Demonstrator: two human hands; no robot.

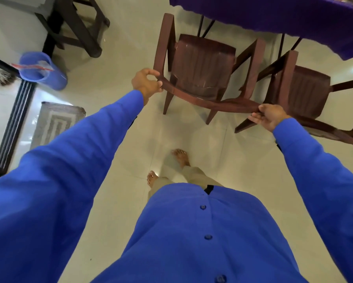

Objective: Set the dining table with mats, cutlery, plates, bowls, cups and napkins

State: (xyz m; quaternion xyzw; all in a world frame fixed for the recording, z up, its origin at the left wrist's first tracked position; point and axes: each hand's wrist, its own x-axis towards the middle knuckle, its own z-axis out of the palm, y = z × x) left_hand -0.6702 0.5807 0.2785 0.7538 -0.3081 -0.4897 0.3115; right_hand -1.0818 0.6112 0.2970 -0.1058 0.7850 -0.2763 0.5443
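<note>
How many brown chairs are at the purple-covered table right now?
2. One chair is in the middle, its backrest gripped by the left hand and right hand. A second chair stands to its right. The frame edge may hide others.

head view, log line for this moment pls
phase: moving chair | left hand: grips backrest | right hand: grips backrest | table: purple cloth

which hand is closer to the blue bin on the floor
Left. The left hand grips the left end of the brown chair's backrest, on the side facing the blue bin. The right hand holds the backrest's other end, farther from it.
</note>
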